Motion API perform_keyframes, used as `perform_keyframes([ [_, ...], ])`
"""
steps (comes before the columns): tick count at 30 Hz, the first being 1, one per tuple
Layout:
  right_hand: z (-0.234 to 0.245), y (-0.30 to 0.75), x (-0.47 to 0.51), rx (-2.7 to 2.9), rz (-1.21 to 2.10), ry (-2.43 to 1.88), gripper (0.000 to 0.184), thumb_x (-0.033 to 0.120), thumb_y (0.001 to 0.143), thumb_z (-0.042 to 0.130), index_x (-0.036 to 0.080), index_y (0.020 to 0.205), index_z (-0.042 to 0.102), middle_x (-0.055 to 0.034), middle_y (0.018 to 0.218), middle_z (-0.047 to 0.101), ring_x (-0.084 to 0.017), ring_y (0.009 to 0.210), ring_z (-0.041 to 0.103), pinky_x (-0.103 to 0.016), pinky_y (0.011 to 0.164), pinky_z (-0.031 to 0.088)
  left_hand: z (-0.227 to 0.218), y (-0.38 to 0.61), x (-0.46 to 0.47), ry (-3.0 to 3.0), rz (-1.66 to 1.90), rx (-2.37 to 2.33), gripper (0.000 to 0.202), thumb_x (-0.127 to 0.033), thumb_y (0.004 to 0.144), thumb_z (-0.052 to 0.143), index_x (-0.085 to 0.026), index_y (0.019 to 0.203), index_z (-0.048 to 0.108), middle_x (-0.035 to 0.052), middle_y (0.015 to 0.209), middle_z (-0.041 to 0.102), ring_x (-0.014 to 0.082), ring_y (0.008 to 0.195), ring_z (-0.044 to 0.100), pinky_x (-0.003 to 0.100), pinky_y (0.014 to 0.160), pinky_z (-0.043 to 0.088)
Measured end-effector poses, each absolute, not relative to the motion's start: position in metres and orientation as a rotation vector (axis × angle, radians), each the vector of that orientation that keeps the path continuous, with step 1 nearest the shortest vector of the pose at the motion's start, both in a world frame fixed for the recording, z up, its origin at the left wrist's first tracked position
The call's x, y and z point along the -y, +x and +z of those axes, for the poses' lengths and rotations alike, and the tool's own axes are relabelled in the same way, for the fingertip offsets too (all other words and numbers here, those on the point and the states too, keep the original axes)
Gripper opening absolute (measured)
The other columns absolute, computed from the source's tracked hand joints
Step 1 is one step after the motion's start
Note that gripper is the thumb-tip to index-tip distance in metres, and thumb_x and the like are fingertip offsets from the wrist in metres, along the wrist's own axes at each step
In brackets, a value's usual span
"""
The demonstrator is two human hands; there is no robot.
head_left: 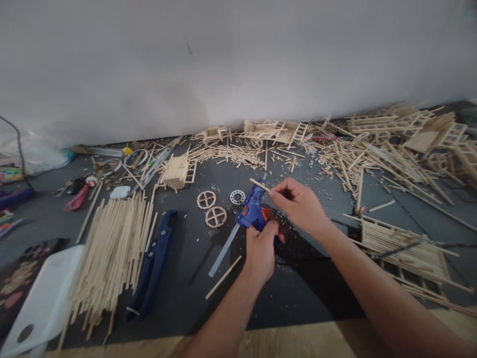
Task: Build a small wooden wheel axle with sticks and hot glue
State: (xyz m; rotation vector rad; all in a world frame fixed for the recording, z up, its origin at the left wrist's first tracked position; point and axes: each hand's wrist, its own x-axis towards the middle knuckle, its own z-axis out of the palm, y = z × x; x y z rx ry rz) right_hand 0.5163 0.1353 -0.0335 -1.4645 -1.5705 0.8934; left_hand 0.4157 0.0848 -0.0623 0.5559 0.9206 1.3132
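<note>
My left hand (261,248) is wrapped round the grip of a blue hot glue gun (252,211), whose clear glue stick (223,251) juts out toward the lower left. My right hand (298,204) pinches a short thin wooden stick (260,185) and holds its end right at the gun's nozzle. Both hands hover over a dark mat (179,293). Two small wooden wheels (211,209) and a pale ring (237,197) lie just left of the gun. A loose stick (223,277) lies below the glue stick.
A bundle of long wooden sticks (112,248) and a blue cutter (152,263) lie at the left beside a white board (44,298). Stick-built frames (406,253) and scattered offcuts (357,154) fill the right and back, against a white wall (238,59).
</note>
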Motion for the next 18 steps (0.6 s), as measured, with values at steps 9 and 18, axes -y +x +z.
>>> perform_keyframes([
  [9,-0.045,0.533,-0.152,1.448,0.8,-1.539,0.015,0.034,0.078,0.057,0.019,0.074,0.056,0.0017,0.062,0.056,-0.012,0.057,0.047,-0.026,0.054,0.036,-0.071,0.414,-0.079,0.67,1.189,-0.893,0.029,-0.02,0.079,0.055,-0.017,0.051,0.047,-0.0035,0.045,0.046,0.0097,0.048,0.043,0.026,0.054,0.034],
  [18,-0.048,0.56,-0.164,1.221,1.081,-1.382,0.025,0.038,0.078,0.061,0.02,0.096,0.056,0.0007,0.073,0.059,-0.012,0.061,0.053,-0.025,0.054,0.038,-0.052,0.41,-0.084,0.393,1.117,-0.726,0.027,-0.018,0.072,0.056,-0.018,0.049,0.041,-0.004,0.041,0.041,0.0088,0.041,0.039,0.025,0.048,0.029],
])
